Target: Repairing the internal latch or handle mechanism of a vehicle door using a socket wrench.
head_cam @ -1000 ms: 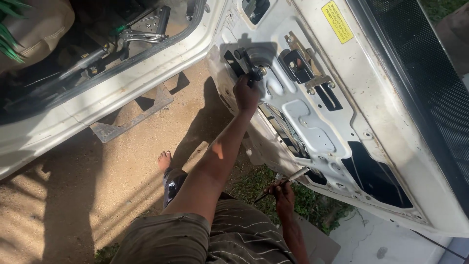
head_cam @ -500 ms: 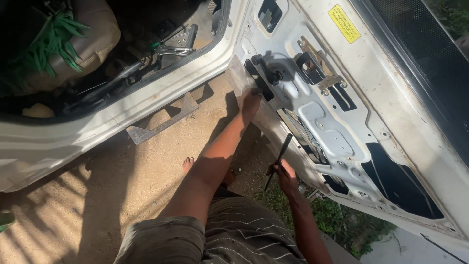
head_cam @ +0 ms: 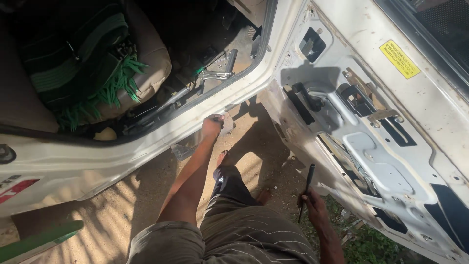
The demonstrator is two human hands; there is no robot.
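The left hand (head_cam: pixel 213 126) rests on the white painted metal sill (head_cam: pixel 161 139) of the open vehicle, fingers curled over its edge; how firmly is hard to tell in the shade. The right hand (head_cam: pixel 312 206) clenches a slim dark rod-like tool (head_cam: pixel 306 188), upright, just beside the stripped white door panel (head_cam: pixel 371 146). If the sill hand slips, the tool tip could scrape the panel or jab the leg.

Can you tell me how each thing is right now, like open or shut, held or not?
Car door: swung wide open, inner panel bare.
Left hand: resting on the car sill, holding nothing that shows.
Right hand: closed around a dark tool.
Dark tool: held upright, clear of the door.
Seat: draped with a green fringed cloth.
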